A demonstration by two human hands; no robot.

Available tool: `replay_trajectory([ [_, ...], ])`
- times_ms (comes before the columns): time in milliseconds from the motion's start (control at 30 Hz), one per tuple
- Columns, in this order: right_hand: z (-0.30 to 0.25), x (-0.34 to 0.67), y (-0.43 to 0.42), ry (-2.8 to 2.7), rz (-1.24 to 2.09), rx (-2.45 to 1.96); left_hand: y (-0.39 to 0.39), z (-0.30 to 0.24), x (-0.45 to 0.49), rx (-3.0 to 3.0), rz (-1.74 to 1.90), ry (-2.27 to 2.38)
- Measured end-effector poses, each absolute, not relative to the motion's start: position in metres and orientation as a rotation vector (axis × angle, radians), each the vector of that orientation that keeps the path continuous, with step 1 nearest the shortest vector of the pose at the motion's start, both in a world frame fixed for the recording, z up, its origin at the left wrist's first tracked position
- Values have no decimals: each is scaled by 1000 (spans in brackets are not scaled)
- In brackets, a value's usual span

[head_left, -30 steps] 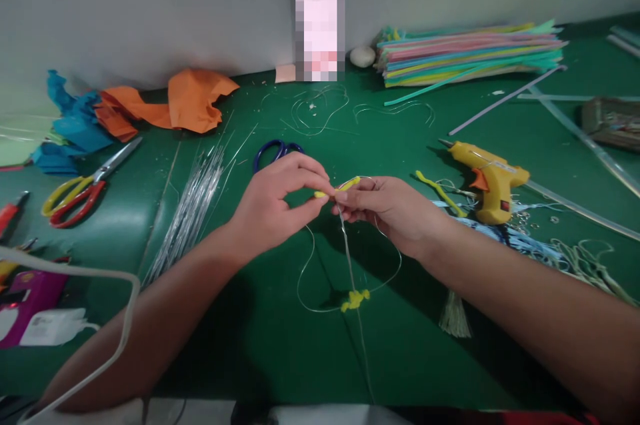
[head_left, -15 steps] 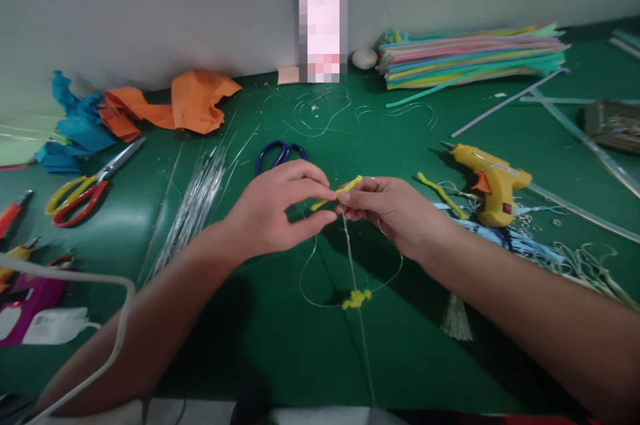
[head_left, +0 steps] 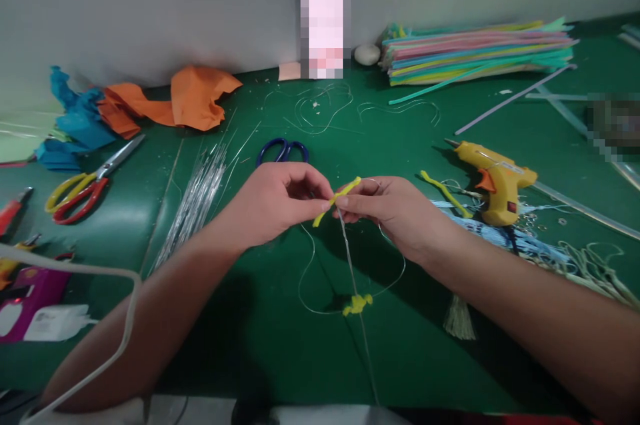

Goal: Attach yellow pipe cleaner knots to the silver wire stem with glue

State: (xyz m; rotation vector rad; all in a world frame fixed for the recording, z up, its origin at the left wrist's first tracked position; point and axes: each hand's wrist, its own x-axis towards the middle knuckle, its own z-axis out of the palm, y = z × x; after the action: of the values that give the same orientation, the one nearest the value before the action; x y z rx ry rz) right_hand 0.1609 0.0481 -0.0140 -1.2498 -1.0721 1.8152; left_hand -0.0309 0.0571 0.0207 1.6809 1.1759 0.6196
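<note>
Two grips are closed on one short yellow pipe cleaner (head_left: pixel 353 185), which slants in the air above the green table (head_left: pixel 280 345). The left hand (head_left: pixel 275 202) pinches it between thumb and fingers near its middle, its lower end poking out below the thumb. Just beside, the right hand (head_left: pixel 387 208) pinches it too, along with the top of a twisted wire (head_left: pixel 347 245). That wire runs down to a crumpled yellow tuft (head_left: pixel 357 304), from which thin wire loops curve up on both sides toward the hands. Blue scissor handles (head_left: pixel 283 152) lie just beyond the left hand, and silver wires (head_left: pixel 193 205) lie to its left. Right of the right hand are a loose yellow piece (head_left: pixel 445 193) and a yellow glue gun (head_left: pixel 495 182).
</note>
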Motion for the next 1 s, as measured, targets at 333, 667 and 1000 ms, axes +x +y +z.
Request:
replay_trajectory([
  [333, -18, 162, 49, -1080, 1840, -1188, 47, 19, -27, 2306, 698, 1308],
  [667, -14, 161, 50, -1111, 1837, -1240, 42, 18, -25, 2643, 585, 1356],
  [1000, -10, 160, 50, -1154, 1819, -1242, 38, 22, -24, 2425, 448, 1477],
])
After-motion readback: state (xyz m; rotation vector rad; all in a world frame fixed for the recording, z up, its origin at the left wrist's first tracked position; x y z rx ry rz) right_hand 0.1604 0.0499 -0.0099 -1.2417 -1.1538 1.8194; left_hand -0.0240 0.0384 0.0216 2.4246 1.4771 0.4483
